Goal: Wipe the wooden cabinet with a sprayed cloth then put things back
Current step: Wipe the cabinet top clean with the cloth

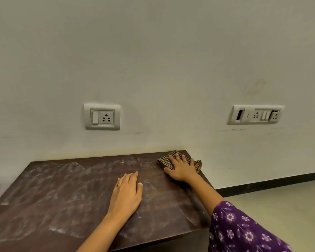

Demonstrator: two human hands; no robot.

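The dark brown wooden cabinet top (pixel 62 193) fills the lower left of the head view, streaked with pale dusty smears. A brown checked cloth (pixel 165 159) lies at its far right corner by the wall. My right hand (pixel 181 169) presses flat on the cloth with fingers spread, covering its middle. My left hand (pixel 126 191) rests palm down on the bare top, a ring on one finger, holding nothing. A purple flowered sleeve (pixel 240 231) covers my right forearm.
A white wall rises right behind the cabinet. It carries a socket plate (pixel 102 116) above the top and a wider switch plate (pixel 255 114) to the right. Pale floor (pixel 280 200) with a black skirting lies beyond the cabinet's right edge.
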